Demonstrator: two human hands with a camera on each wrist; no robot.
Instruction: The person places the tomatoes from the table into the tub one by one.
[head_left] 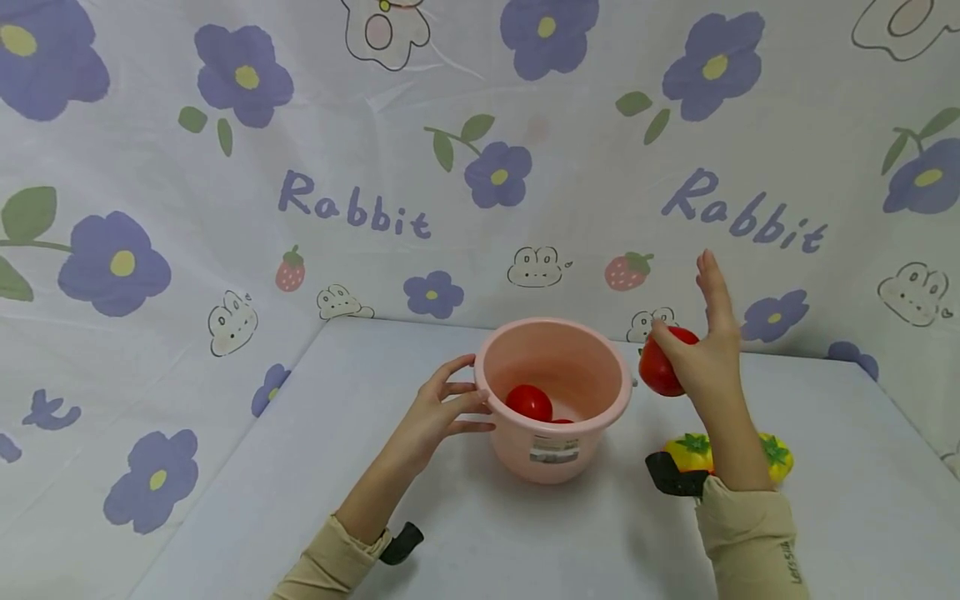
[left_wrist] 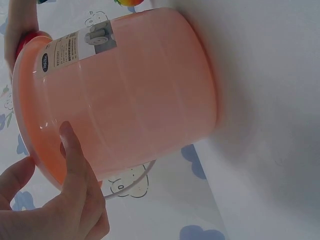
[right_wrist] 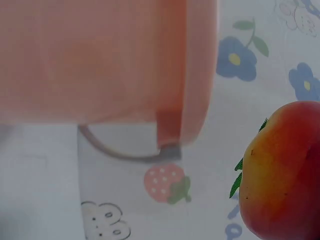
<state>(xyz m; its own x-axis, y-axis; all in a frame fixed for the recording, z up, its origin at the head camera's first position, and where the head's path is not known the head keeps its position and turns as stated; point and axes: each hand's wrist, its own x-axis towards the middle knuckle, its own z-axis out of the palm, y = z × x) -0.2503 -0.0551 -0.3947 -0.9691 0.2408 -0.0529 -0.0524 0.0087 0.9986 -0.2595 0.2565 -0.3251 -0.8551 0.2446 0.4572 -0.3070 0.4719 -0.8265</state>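
Observation:
A pink bucket [head_left: 551,442] stands upright on the table, with a red tomato [head_left: 528,402] inside and part of a second red one [head_left: 562,421] showing. My left hand [head_left: 442,408] holds the bucket's left rim, its thumb [left_wrist: 20,176] at the lip and its fingers [left_wrist: 75,160] against the outer wall. Raised above the table to the bucket's right, my right hand [head_left: 708,358] grips a red tomato [head_left: 660,367] by its thumb side, some fingers pointing up. That tomato [right_wrist: 285,170] shows a yellowish patch and green leaves in the right wrist view; the gripping fingers are hidden there.
Yellow tomatoes with green leaf tops [head_left: 688,452] lie on the white table [head_left: 480,550] below my right forearm, which partly covers them. A thin bucket handle [right_wrist: 120,154] hangs at the bucket's far side. A flowered curtain [head_left: 360,125] closes off the back.

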